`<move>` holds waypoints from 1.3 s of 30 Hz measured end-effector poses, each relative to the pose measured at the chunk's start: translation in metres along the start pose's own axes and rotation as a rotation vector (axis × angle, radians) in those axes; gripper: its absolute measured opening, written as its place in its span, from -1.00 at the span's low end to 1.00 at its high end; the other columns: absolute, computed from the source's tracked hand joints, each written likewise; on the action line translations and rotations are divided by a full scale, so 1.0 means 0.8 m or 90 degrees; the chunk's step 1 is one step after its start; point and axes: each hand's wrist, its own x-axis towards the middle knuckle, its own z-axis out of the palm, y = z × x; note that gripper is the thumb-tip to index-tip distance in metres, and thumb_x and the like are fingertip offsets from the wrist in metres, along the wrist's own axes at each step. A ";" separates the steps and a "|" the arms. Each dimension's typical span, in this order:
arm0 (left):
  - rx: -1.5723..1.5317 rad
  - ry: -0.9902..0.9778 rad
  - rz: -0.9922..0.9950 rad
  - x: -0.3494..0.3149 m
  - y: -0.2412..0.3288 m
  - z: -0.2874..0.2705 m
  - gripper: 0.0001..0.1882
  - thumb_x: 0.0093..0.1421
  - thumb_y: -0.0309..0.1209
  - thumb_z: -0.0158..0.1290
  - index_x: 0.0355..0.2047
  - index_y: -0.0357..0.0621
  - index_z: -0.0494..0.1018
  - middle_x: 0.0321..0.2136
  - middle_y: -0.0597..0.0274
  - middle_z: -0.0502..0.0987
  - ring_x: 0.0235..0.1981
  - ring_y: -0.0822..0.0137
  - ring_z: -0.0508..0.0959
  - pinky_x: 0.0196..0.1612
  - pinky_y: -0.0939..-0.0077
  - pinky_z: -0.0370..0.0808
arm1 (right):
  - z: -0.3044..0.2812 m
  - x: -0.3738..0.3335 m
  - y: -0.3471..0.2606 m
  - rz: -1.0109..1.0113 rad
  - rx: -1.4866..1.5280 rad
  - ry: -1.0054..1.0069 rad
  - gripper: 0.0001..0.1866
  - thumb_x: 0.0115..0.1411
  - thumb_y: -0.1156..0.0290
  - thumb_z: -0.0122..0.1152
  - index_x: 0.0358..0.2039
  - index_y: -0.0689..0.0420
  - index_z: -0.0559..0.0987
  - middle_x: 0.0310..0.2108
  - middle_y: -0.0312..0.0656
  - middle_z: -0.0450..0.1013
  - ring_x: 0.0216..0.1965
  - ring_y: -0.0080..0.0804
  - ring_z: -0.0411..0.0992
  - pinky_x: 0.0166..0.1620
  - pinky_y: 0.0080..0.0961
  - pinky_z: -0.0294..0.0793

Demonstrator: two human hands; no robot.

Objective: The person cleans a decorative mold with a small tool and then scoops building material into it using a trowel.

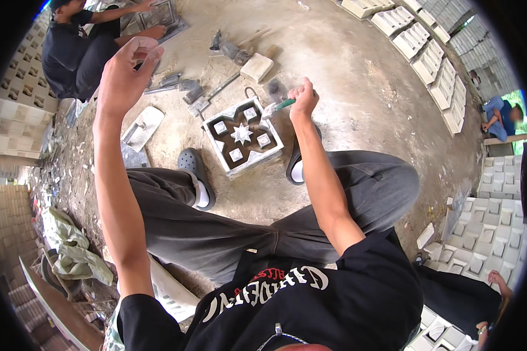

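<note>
My right hand (303, 100) grips a paintbrush by its green handle (285, 105). The brush's whitish head (268, 111) is over the right edge of a square mould (227, 171) on the ground between my feet. Inside the mould's pale rim are a raised eight-pointed star (242, 134) and small square blocks near the corners, with dark recesses around them. My left hand (126, 76) is raised to the left, away from the mould. Its fingers are loosely curled with a gap to the thumb, pale dust coats the tips, and nothing shows in them.
Beyond the mould lie a long-handled tool (214, 93), a pale block (257, 68) and dark metal pieces. A whitish trowel-like board (143, 128) rests at left. One person (70, 52) crouches far left; another (500, 120) sits far right. Rows of cast blocks (427, 58) line the right.
</note>
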 end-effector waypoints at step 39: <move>0.040 -0.511 -0.079 0.036 0.032 0.066 -0.36 0.18 -0.15 0.04 0.15 -0.29 0.20 -0.03 -0.02 0.42 0.04 0.06 0.38 0.17 0.25 0.22 | -0.248 0.078 0.098 0.041 -1.371 -0.006 -0.34 0.02 0.04 0.28 0.06 0.11 0.33 -0.01 0.00 0.33 0.03 -0.01 0.32 0.07 -0.07 0.34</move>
